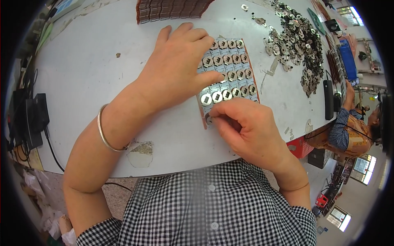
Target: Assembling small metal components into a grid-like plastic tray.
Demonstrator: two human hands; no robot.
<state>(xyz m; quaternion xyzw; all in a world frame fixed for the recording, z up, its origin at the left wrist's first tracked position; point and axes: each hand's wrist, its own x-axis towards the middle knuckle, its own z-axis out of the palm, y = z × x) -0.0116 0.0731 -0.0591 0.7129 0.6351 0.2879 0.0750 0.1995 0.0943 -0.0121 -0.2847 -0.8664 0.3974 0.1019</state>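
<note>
A flat panel (213, 87) with reddish-brown side edges lies on the white table, carrying rows of round silver metal pieces with dark square centres. My left hand (176, 61) rests over the panel's left side, fingers spread, the thumb lying across one row. At the panel's near left corner my right hand (250, 127) pinches a small round metal piece (208, 119) between thumb and forefinger. That piece is partly hidden by the fingertips, and it sits at the start of the nearest row. The rest of that row is hidden under my right hand.
A pile of loose metal pieces (297, 45) spreads over the table's right side. Stacked brown panels (172, 10) stand at the far edge. Black power adapters with cables (35, 119) are at the left. Another person (349, 131) sits at the right, beyond a red bin (299, 147).
</note>
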